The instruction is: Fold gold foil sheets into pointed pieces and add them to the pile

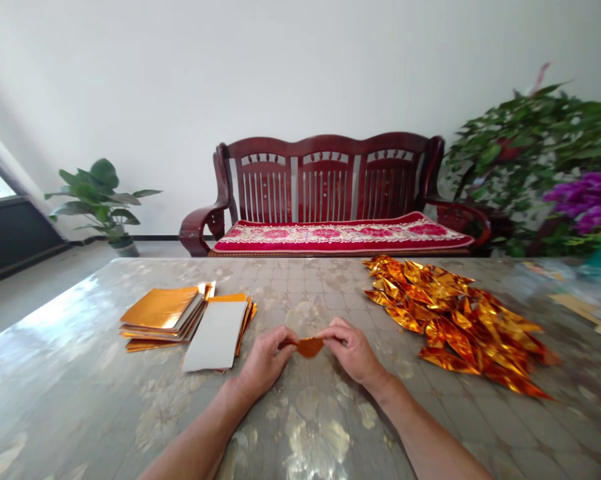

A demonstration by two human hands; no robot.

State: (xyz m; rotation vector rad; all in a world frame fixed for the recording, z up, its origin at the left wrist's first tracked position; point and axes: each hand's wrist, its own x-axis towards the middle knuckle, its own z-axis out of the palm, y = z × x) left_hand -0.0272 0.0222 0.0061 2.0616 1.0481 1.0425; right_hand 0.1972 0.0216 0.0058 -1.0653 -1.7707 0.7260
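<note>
A small folded piece of gold foil paper (pixel 310 347) is stretched between my two hands above the table, its lower edge curved. My left hand (pixel 269 357) pinches its left end between thumb and fingers. At the right end, my right hand (pixel 349 348) closes on it the same way; the fingers hide both tips. Left of my hands lie a stack of gold foil sheets (pixel 160 308) and a second stack with a pale grey sheet (pixel 216 335) on top. To the right spreads a heap of folded gold foil pieces (pixel 450 317), shiny and pointed.
The table (pixel 145 427) has a glossy patterned cover. Clear plastic and card pieces (pixel 587 313) lie at its right edge. Beyond it stands a dark red wooden bench (pixel 325 180) with a red floral cushion. Potted plants (pixel 97 193) flank the bench.
</note>
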